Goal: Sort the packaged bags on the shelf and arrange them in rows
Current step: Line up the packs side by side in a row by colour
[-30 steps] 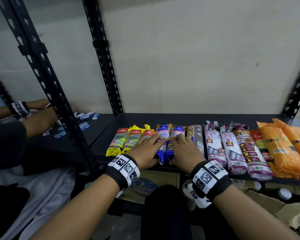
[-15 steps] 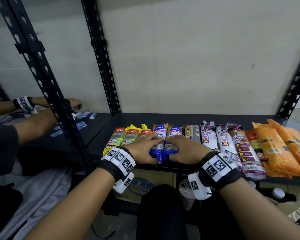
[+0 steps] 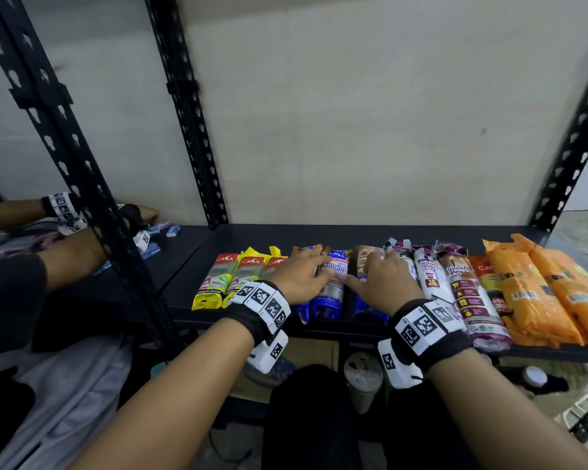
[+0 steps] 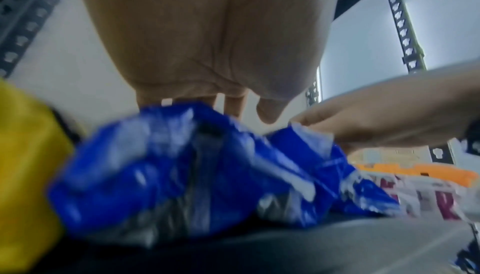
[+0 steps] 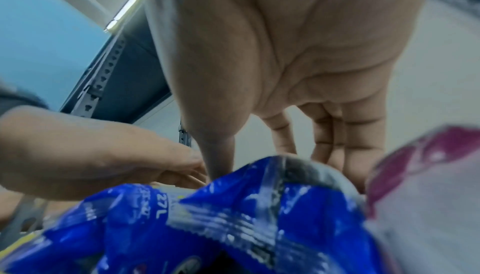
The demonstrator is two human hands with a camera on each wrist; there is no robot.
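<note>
Head view: a row of packaged bags lies side by side along the near edge of a black shelf (image 3: 319, 234). From left to right there are yellow packs (image 3: 218, 283), blue packs (image 3: 331, 286), white drawstring-bag packs (image 3: 431, 276) and, far right, orange packs (image 3: 537, 290). The left hand (image 3: 297, 278) lies palm down over the blue packs with its fingers laid straight on them, not pinching. The right hand (image 3: 382, 279) lies just beside it, fingers spread flat over a blue pack and the brown-topped pack next to it. The left wrist view (blurred) shows the palm above the crinkled blue packs (image 4: 202, 167) and the yellow pack (image 4: 26, 165) to the left. In the right wrist view, straight fingers (image 5: 361, 135) reach down behind a blue pack (image 5: 233, 217). At the far left another person's arm (image 3: 65, 252) reaches onto the neighbouring shelf.
</note>
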